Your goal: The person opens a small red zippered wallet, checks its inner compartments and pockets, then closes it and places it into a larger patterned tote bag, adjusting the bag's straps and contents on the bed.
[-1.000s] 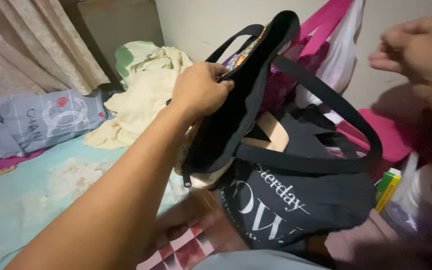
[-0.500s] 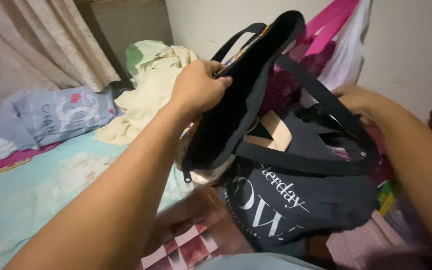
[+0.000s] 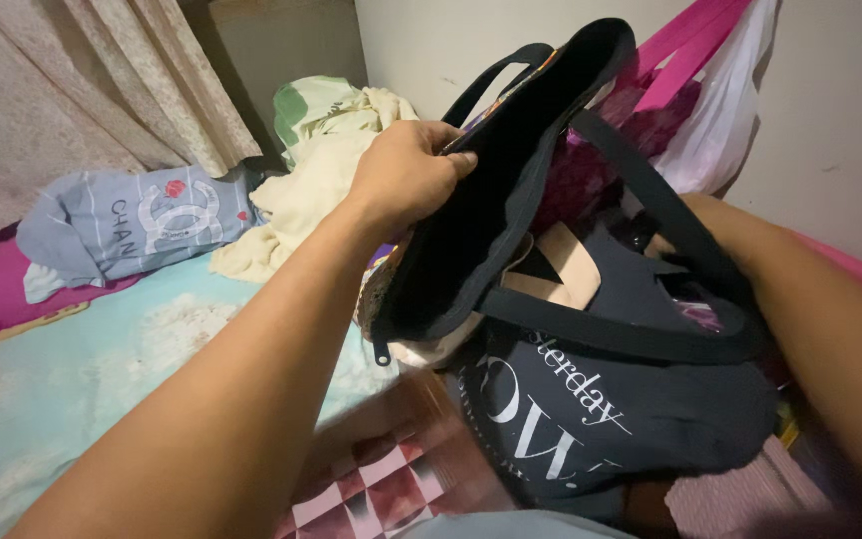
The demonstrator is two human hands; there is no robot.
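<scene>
Above the bed, black tote bag [image 3: 511,200] upended, straps looping, left hand [image 3: 406,175] clutching rim

A black tote bag [image 3: 511,190] is held up and tilted, its upper edge pinched in the left hand [image 3: 406,175]; its long black straps [image 3: 650,215] loop down to the right. Just below and touching it sits a dark navy tote bag [image 3: 601,419] with white lettering, its mouth open, on the bed. The right hand is hidden inside this bag.

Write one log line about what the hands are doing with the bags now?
left hand: grips black tote bag rim, raised | right hand: hidden behind dark printed bag | place: bed
</scene>
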